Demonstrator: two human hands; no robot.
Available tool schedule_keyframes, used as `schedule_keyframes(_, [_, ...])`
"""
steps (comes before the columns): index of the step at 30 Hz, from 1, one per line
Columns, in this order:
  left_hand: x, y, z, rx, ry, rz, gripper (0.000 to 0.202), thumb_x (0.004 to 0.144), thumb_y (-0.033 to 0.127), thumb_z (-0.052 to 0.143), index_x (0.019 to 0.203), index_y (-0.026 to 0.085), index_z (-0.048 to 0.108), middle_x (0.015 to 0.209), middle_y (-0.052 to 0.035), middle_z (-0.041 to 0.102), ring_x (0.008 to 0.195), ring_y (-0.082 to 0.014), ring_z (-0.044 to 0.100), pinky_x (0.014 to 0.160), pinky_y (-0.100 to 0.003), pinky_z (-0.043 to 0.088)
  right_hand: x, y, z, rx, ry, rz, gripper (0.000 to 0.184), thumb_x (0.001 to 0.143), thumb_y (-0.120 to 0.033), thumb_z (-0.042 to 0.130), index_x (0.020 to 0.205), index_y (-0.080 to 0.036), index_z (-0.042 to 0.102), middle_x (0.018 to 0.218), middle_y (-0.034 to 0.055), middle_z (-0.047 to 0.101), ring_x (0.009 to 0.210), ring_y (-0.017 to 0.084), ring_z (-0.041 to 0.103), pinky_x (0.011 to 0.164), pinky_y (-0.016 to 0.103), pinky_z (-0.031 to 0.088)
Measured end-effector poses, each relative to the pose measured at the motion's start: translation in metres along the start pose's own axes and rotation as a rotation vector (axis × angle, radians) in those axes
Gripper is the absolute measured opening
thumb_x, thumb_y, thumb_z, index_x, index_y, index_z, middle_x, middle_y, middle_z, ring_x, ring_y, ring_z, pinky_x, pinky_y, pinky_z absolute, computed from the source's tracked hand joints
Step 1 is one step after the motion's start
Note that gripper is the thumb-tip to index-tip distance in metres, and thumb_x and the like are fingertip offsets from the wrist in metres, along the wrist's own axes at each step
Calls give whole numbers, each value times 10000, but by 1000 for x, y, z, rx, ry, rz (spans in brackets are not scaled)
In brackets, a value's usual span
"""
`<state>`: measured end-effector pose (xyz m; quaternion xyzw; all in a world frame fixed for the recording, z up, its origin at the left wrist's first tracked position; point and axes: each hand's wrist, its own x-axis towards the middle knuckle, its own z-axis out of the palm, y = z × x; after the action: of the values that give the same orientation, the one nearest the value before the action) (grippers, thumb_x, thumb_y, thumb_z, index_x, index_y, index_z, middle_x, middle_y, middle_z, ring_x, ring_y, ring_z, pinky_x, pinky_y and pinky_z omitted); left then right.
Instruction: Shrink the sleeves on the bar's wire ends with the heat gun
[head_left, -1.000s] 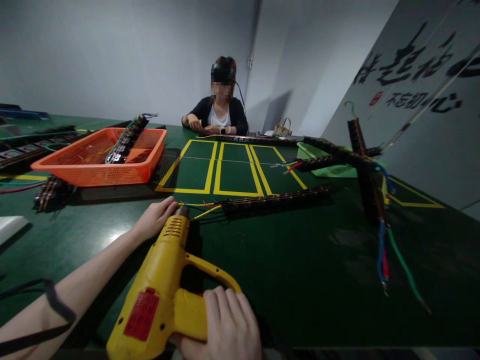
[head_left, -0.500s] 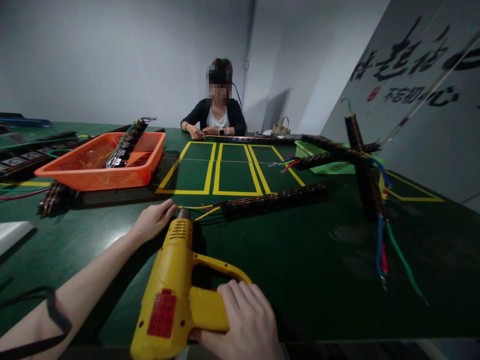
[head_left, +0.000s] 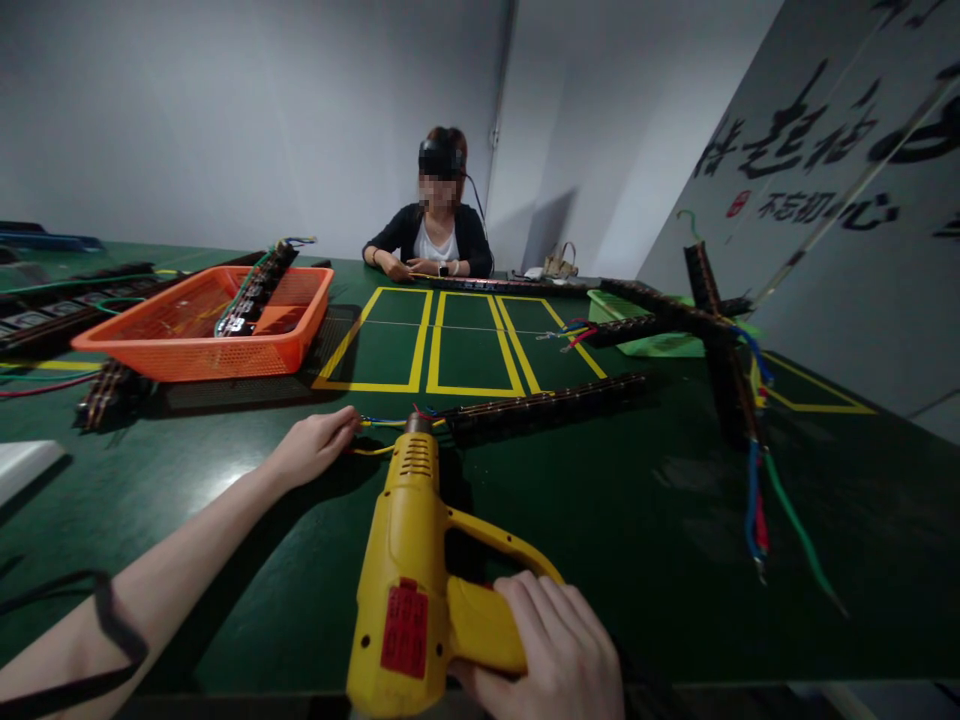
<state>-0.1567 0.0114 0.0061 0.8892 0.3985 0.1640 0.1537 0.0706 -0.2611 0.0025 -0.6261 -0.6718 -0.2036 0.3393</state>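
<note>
In my right hand (head_left: pixel 559 640) is the handle of a yellow heat gun (head_left: pixel 405 540), with fingers wrapped round it. The gun's metal nozzle (head_left: pixel 418 423) points away from me, over or close to thin coloured wires (head_left: pixel 390 423). My left hand (head_left: pixel 326 438) is closed, pinching the ends of these wires out to the left of the nozzle. The wires run right into a long dark strip assembly (head_left: pixel 547 405) lying on the green table (head_left: pixel 525 560). The nozzle hides part of the wires.
An orange basket (head_left: pixel 202 355) at left holds another wired strip (head_left: pixel 259 290). Crossed strips (head_left: pixel 712 320) rest partly on a green basket (head_left: pixel 660 340) at right, wires hanging down. Across the table sits a person (head_left: pixel 439 235) in a headset, hands on the table.
The heat gun and my right hand have shifted right, so the nozzle is nearer the strip. My left hand stays closed on the wire ends, almost in place.
</note>
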Motion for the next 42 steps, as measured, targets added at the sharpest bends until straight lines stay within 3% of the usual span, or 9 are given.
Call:
schedule_keyframes(6, [0, 2, 0, 16, -24, 39, 299, 923, 408, 255, 871, 211, 474, 837, -22, 639, 772, -183, 602, 682, -265, 379, 2, 1, -2, -34, -58, -41, 509, 925, -586, 311, 882, -168, 599, 751, 28, 646, 701, 173, 618, 694, 313, 431])
schedule_keyframes(12, [1, 3, 3, 133, -55, 61, 281, 913, 379, 251, 886, 212, 475, 849, -39, 642, 780, -204, 611, 684, -279, 388, 3, -5, 0, -83, -171, -103, 490, 937, -505, 323, 1171, -149, 564, 861, 43, 673, 737, 187, 643, 670, 323, 470])
schedule_keyframes(14, [2, 4, 2, 154, -60, 57, 290, 914, 379, 240, 887, 212, 477, 838, -42, 642, 770, -205, 612, 676, -280, 388, 3, -11, 5, -97, -207, -125, 480, 866, -509, 479, 1176, -153, 563, 859, 45, 673, 731, 203, 640, 661, 335, 476])
schedule_keyframes(18, [3, 5, 2, 190, -49, 53, 300, 910, 372, 223, 877, 211, 474, 838, -53, 642, 780, -211, 615, 668, -281, 387, 5, -31, 19, -65, -188, -127, 668, 570, -563, 774, 1078, -169, 592, 830, 28, 673, 698, 208, 617, 638, 334, 477])
schedule_keyframes(24, [3, 0, 2, 164, -27, 5, 347, 915, 404, 201, 936, 215, 490, 872, -69, 646, 806, -225, 617, 670, -282, 395, 11, -56, 35, -48, -110, -97, 775, 383, -596, 852, 973, -166, 593, 770, 12, 648, 653, 187, 579, 581, 327, 453])
schedule_keyframes(29, [3, -2, 0, 113, -37, -5, 361, 920, 432, 202, 932, 218, 492, 874, -65, 644, 805, -218, 613, 675, -280, 398, 6, -54, 38, -30, -58, -110, 726, 568, -706, 724, 1022, -159, 581, 788, 16, 644, 651, 173, 560, 608, 326, 431])
schedule_keyframes(33, [1, 0, -2, 104, -35, 1, 370, 921, 436, 212, 948, 213, 505, 889, -72, 649, 823, -225, 616, 691, -289, 407, 6, -45, 33, 5, -45, -125, 609, 862, -697, 365, 1079, -168, 574, 798, 24, 637, 686, 172, 569, 655, 330, 413])
schedule_keyframes(36, [0, 1, -4, 98, -39, 17, 356, 917, 424, 224, 930, 213, 510, 908, -67, 655, 842, -225, 617, 709, -293, 414, 7, -34, 25, 12, -68, -132, 635, 928, -636, 171, 1079, -180, 586, 795, 20, 637, 685, 164, 578, 664, 328, 407])
schedule_keyframes(42, [0, 3, -5, 53, -57, 22, 313, 919, 398, 243, 879, 214, 493, 856, -39, 650, 778, -195, 611, 685, -273, 403, -9, -8, 13, -40, -69, -110, 572, 957, -563, 215, 1182, -178, 574, 859, 30, 663, 753, 183, 606, 709, 337, 387])
